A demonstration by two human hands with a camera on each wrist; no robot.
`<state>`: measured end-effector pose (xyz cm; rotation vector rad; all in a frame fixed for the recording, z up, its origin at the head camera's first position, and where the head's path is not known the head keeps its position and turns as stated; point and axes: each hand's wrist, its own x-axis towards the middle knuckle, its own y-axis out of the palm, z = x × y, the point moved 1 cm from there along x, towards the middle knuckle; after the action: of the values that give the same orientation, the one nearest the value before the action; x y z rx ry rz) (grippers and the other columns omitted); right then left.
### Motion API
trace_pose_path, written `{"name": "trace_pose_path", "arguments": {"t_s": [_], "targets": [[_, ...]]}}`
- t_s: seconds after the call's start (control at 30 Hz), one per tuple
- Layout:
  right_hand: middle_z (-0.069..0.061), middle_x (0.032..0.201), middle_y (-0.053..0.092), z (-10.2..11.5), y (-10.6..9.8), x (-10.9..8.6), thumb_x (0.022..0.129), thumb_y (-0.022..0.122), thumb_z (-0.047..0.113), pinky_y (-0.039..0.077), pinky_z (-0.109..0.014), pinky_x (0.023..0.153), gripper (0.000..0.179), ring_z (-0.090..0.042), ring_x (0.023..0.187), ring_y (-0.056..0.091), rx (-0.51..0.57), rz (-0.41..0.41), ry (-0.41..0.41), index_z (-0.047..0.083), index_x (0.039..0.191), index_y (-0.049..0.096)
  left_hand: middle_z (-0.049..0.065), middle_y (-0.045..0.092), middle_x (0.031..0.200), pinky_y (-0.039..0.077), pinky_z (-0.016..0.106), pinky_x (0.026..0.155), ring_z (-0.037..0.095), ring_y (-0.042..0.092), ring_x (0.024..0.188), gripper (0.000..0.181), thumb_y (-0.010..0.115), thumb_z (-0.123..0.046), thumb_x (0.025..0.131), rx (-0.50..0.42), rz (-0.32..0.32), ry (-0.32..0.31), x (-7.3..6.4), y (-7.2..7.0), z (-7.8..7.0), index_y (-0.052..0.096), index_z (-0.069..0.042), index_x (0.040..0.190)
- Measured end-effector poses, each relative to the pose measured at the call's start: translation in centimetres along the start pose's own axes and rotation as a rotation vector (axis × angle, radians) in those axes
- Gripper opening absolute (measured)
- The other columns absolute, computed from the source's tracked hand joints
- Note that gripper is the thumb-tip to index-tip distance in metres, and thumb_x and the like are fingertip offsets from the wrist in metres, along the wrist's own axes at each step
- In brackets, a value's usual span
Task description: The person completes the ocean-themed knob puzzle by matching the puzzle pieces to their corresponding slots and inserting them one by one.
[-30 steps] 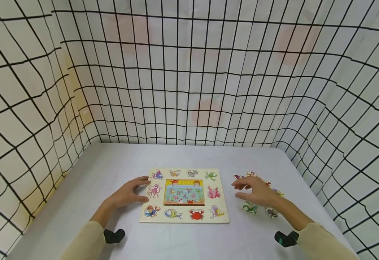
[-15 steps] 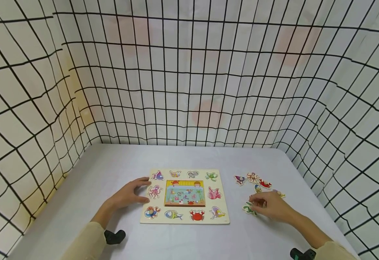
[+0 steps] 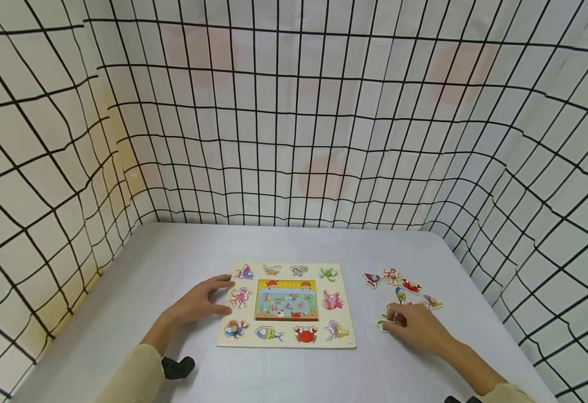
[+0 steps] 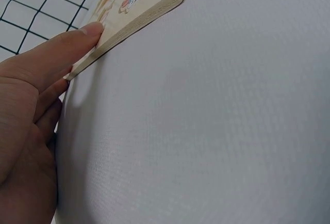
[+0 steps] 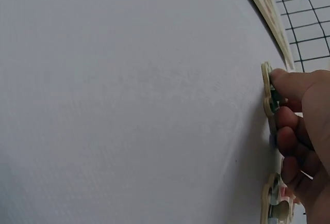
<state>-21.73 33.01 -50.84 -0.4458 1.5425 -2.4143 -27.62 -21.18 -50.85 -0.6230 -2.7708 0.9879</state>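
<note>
A wooden peg puzzle board point(image 3: 286, 342) with sea-animal pictures around a fish-tank picture lies flat on the table. At its left edge my left hand point(image 3: 195, 302) rests, fingers fairly straight; in the left wrist view the thumb point(image 4: 77, 43) touches the board's top face. A knobbed puzzle piece point(image 3: 236, 329) sits in the board's near left corner. To the right of the board, my right hand point(image 3: 420, 326) pinches a green turtle puzzle piece point(image 3: 382, 322). The right wrist view shows this piece point(image 5: 267, 92) edge-on at the thumb, its knob largely hidden by the curled fingers.
Several loose puzzle pieces lie beyond the right hand: a purple fish point(image 3: 372, 279), an octopus point(image 3: 392, 275), a red crab point(image 3: 412, 286), a striped fish point(image 3: 400, 294) and a yellow-purple fish point(image 3: 432, 301). White sheeting behind black wire mesh point(image 3: 294, 140) encloses the white table point(image 3: 294, 243).
My right hand has moved from above the loose pieces down to the turtle piece, and its fingers have curled around the knob area. My left hand and the board have stayed put.
</note>
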Motion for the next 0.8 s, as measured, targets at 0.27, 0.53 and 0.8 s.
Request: {"name": "trace_pose_path", "arguments": {"t_s": [0.27,0.53,0.8], "targets": [[0.019,0.066,0.052,1.2,-0.5,-0.1,0.093,0.079,0.025,0.042,-0.023,0.055,0.014,0.000,0.061,0.046,0.045,-0.007,0.008,0.023,0.084,0.069,0.019,0.040,0.161,0.021,0.070,0.116,0.048,0.027,0.149,0.073,0.089,-0.026,0.082,-0.009,-0.003,0.002,0.0,0.0,0.1,0.059,-0.004,0.145],[0.019,0.081,0.064,1.4,-2.4,0.1,0.090,0.081,0.012,0.052,-0.024,0.062,0.007,0.000,0.073,0.057,0.082,-0.056,-0.082,0.016,0.094,0.077,0.017,0.039,0.161,0.021,0.070,0.116,0.047,0.026,0.150,0.075,0.089,-0.030,0.082,-0.006,-0.001,-0.018,0.1,0.0,0.3,0.058,-0.006,0.146],[0.004,0.089,0.072,0.8,-3.1,1.3,0.088,0.080,0.002,0.054,-0.026,0.063,0.013,-0.005,0.079,0.061,0.081,-0.131,-0.139,0.011,0.099,0.080,0.017,0.039,0.161,0.019,0.070,0.117,0.047,0.025,0.150,0.074,0.089,-0.029,0.082,-0.009,0.007,-0.020,0.3,0.1,0.4,0.059,-0.006,0.145]]}}
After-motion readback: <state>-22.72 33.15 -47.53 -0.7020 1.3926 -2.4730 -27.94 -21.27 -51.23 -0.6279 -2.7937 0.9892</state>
